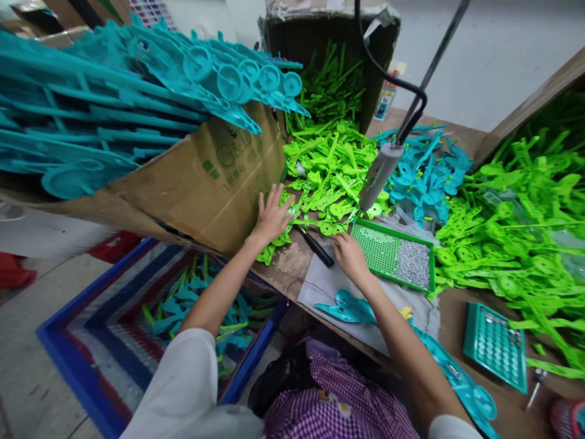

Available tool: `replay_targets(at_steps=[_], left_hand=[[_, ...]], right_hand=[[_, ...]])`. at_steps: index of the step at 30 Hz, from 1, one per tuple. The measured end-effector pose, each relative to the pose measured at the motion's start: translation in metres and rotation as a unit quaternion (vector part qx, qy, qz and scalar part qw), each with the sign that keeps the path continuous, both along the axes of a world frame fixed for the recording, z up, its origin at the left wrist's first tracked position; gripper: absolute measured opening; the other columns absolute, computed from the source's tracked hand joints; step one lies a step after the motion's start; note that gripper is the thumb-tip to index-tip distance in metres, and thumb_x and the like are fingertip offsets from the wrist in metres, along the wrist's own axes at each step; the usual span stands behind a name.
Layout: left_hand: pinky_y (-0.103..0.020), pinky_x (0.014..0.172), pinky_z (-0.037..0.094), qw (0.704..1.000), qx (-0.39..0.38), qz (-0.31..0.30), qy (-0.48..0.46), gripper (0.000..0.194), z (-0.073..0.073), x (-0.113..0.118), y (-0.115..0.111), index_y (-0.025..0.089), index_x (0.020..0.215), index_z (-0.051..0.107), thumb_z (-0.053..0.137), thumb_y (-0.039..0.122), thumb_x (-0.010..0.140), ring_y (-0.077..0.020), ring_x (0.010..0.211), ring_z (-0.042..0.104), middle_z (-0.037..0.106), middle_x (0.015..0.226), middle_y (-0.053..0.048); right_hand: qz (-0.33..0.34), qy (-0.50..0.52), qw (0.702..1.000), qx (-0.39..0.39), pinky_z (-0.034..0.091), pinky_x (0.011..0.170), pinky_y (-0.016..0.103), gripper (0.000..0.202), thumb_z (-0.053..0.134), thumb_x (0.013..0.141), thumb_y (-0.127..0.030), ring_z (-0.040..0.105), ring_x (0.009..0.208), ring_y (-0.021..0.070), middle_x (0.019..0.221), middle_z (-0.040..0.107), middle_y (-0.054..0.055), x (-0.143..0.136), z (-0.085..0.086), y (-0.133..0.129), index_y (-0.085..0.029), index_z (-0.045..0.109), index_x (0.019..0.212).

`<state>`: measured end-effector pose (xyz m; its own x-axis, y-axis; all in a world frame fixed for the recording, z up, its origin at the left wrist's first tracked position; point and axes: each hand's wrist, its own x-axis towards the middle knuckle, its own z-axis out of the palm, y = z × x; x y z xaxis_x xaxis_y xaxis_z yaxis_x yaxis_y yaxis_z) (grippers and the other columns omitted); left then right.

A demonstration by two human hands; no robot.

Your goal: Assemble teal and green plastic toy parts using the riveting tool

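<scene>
My left hand [273, 214], fingers spread, rests against the near-left edge of a heap of lime-green plastic parts [336, 177]. My right hand [350, 255] is closed, its fingertips curled at the near edge of that heap; whatever they hold is hidden. Between the two hands lies a black-handled tool [316, 247]. Just right of my right hand sits a green perforated tray [377, 244] with small silver screws [414, 263]. A teal plastic part [350, 306] lies on a pale cloth [315, 286] beneath my right forearm. Above the tray hangs a grey electric screwdriver [380, 175].
A cardboard box [228, 177] heaped with long teal parts [114, 103] leans in at left. More lime-green parts [507, 244] pile up at right, near a small teal tray [496, 347]. A blue-rimmed crate [86, 390] with parts stands on the floor below the table edge.
</scene>
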<state>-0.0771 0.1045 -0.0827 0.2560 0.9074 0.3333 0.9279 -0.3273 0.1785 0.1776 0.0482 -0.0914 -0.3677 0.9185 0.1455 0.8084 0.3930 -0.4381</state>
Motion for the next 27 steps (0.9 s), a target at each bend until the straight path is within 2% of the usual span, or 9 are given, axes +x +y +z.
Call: replay_targets(at_steps=[3,5,7,10,13,16,19,22,27], left_hand=[[-0.055,0.117,0.006,0.998,-0.002,-0.061,0.013,0.041,-0.011,0.024,-0.002,0.022,0.126,0.058,0.054,0.040,0.089,-0.0286,0.145,0.017,0.033,0.152,-0.011],[-0.051,0.118,0.014,0.999,-0.008,-0.038,0.002,0.032,-0.021,0.033,-0.001,0.018,0.110,0.066,0.050,0.039,0.091,-0.0273,0.142,0.028,0.048,0.141,-0.013],[-0.049,0.117,0.018,0.999,0.008,0.027,-0.020,0.030,-0.028,0.033,0.002,0.017,0.102,0.068,0.049,0.038,0.092,-0.0270,0.137,0.036,0.054,0.135,-0.013],[-0.053,0.116,0.016,0.989,0.049,0.133,-0.038,0.032,-0.028,0.024,0.007,0.017,0.111,0.064,0.048,0.036,0.092,-0.0294,0.135,0.038,0.047,0.141,-0.014],[-0.052,0.112,0.026,0.972,0.067,0.220,-0.035,0.045,-0.024,0.018,0.011,0.016,0.137,0.046,0.043,0.029,0.093,-0.0317,0.137,0.035,0.031,0.150,-0.019],[-0.049,0.107,0.035,0.974,0.032,0.225,-0.017,0.055,-0.025,0.015,0.014,0.026,0.145,0.035,0.038,0.016,0.092,-0.0301,0.135,0.037,0.027,0.153,-0.016],[-0.053,0.110,0.029,0.983,-0.013,0.181,-0.003,0.055,-0.029,0.014,0.014,0.030,0.137,0.047,0.040,0.010,0.087,-0.0292,0.138,0.034,0.032,0.152,-0.011],[-0.055,0.113,0.023,0.986,-0.032,0.159,-0.023,0.052,-0.029,0.014,0.015,0.028,0.132,0.053,0.041,0.008,0.085,-0.0297,0.140,0.029,0.034,0.151,-0.011],[-0.050,0.114,0.026,0.980,-0.026,0.126,-0.149,0.044,-0.008,0.010,0.018,0.021,0.126,0.060,0.039,0.012,0.087,-0.0278,0.139,0.031,0.035,0.149,-0.010]], right_hand=[[-0.045,-0.124,0.989,0.069,0.028,0.105,0.044,0.039,0.036,0.094,-0.017,0.044,0.124,0.0289,0.131,0.055,0.016,-0.003,-0.007,0.012,-0.012,0.052,0.129],[-0.062,-0.176,0.980,0.074,0.021,0.107,0.048,0.042,0.036,0.093,-0.015,0.041,0.127,0.0298,0.135,0.052,0.018,-0.006,-0.010,0.020,-0.010,0.046,0.134],[-0.060,-0.206,0.975,0.058,0.018,0.107,0.050,0.039,0.035,0.092,-0.013,0.047,0.118,0.0285,0.130,0.055,0.017,-0.008,-0.011,0.029,-0.011,0.050,0.128],[-0.044,-0.214,0.975,0.049,0.022,0.102,0.051,0.032,0.035,0.091,-0.012,0.054,0.103,0.0263,0.115,0.061,0.015,-0.008,-0.010,0.042,-0.013,0.059,0.112],[-0.021,-0.204,0.977,0.049,0.030,0.094,0.046,0.026,0.040,0.089,-0.015,0.054,0.099,0.0266,0.108,0.061,0.015,-0.004,-0.006,0.053,-0.012,0.060,0.106],[0.019,-0.192,0.980,0.051,0.035,0.089,0.039,0.022,0.049,0.087,-0.022,0.052,0.099,0.0255,0.107,0.060,0.014,0.001,0.000,0.058,-0.014,0.062,0.103],[0.051,-0.120,0.989,0.064,0.038,0.089,0.036,0.020,0.051,0.089,-0.028,0.051,0.099,0.0238,0.106,0.060,0.011,0.001,0.005,0.048,-0.017,0.064,0.099],[0.084,0.001,0.992,0.090,0.040,0.090,0.039,0.018,0.051,0.090,-0.027,0.050,0.100,0.0244,0.108,0.059,0.011,-0.013,0.007,0.017,-0.018,0.064,0.098],[0.204,0.041,0.969,0.129,0.041,0.095,0.043,0.019,0.045,0.092,-0.018,0.045,0.110,0.0250,0.114,0.056,0.013,-0.064,0.007,-0.025,-0.019,0.062,0.103]])
